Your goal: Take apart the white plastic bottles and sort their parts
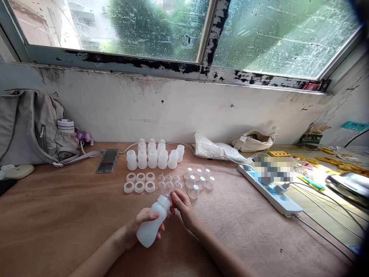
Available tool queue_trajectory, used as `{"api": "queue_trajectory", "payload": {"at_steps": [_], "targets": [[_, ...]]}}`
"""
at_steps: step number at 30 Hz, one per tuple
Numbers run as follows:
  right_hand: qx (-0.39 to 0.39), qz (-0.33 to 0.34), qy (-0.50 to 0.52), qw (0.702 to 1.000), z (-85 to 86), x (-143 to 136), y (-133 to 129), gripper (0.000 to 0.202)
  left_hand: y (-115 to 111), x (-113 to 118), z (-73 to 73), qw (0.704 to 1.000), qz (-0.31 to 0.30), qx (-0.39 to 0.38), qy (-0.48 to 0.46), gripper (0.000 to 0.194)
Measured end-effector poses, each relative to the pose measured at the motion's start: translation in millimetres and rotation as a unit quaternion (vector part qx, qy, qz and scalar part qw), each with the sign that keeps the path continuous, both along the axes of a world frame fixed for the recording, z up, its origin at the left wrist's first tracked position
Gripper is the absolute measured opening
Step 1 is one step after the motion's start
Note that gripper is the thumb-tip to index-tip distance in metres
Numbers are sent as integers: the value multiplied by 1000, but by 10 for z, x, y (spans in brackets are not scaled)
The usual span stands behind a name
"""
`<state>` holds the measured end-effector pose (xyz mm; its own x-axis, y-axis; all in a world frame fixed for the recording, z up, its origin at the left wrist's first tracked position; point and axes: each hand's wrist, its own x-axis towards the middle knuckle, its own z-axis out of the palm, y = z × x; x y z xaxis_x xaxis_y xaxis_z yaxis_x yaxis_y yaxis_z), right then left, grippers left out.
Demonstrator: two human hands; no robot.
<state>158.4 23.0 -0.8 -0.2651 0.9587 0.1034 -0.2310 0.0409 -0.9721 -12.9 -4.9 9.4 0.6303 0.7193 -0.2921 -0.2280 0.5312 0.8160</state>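
White bottle (150,227) in left hand (150,222)

Bottle teat (167,195) partly hidden, backpack (27,125) cut off

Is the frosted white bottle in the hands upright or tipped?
Tipped: the frosted white bottle leans in the left hand, its neck slanting toward the right hand.

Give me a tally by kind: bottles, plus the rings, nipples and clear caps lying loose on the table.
Standing bottles: 9
Held bottle: 1
Loose white rings: 6
Loose nipples: 6
Loose clear caps: 7
Total: 29
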Motion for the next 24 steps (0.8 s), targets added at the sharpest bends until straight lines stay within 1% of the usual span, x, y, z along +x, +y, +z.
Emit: {"api": "queue_trajectory", "payload": {"at_steps": [4,11,18,24], "targets": [[2,18,-19,1000,15,-9,4,27,-3,2,5,1000,-7,3,6,33],[2,23,-23,999,15,11,38,27,-10,-1,30,1000,9,-24,-16,38],[-13,25,0,1000,37,42,41,24,2,-4,51,1000,8,-24,8,37],[-52,66,43,996,57,80,42,22,10,-22,36,1000,-14,-23,-13,42]]}}
